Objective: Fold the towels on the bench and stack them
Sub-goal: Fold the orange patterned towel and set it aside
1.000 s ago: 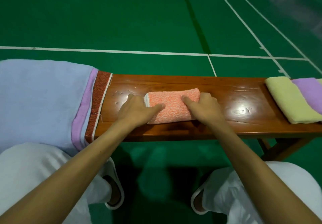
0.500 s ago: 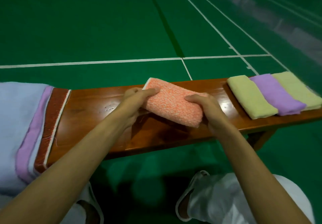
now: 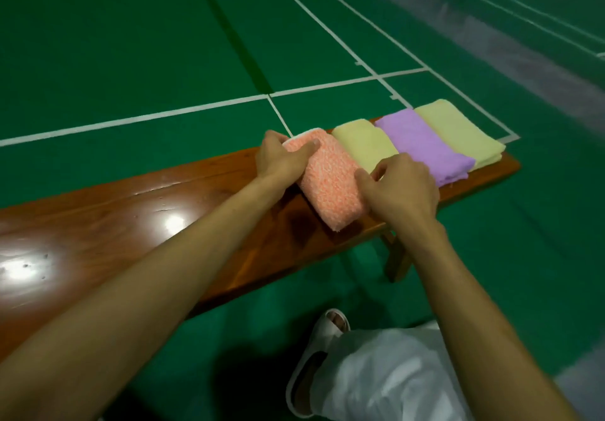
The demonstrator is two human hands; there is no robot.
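A long, glossy wooden table (image 3: pixel 163 211) runs from the near left to the far right, and everything it carries sits at its right end. Four folded towels lie there in a row, side by side, each touching the next. The folded orange towel (image 3: pixel 330 185) is leftmost, then a pale yellow towel (image 3: pixel 363 145), a purple towel (image 3: pixel 422 145) and a second pale yellow towel (image 3: pixel 458 129) at the very end. The orange towel lies crosswise on the table, speckled and thick, its right side against the first yellow one and its near end at the table's near edge. Both hands are clamped on it. The left hand (image 3: pixel 281 159) grips the far end, thumb laid across the top and fingers wrapped round the far side. The right hand (image 3: pixel 402 188) holds the near right part, thumb on the top face and fingers arched over the edge where orange meets yellow. Whether the towel's full weight is on the table cannot be told. The rest of the tabletop shows bright glare patches — two to the left. Below are a table leg (image 3: pixel 397 257), a white slipper (image 3: pixel 327 329) and a white trouser leg (image 3: pixel 393 381), all on a green court floor (image 3: pixel 131 44) marked with white lines (image 3: pixel 163 114).
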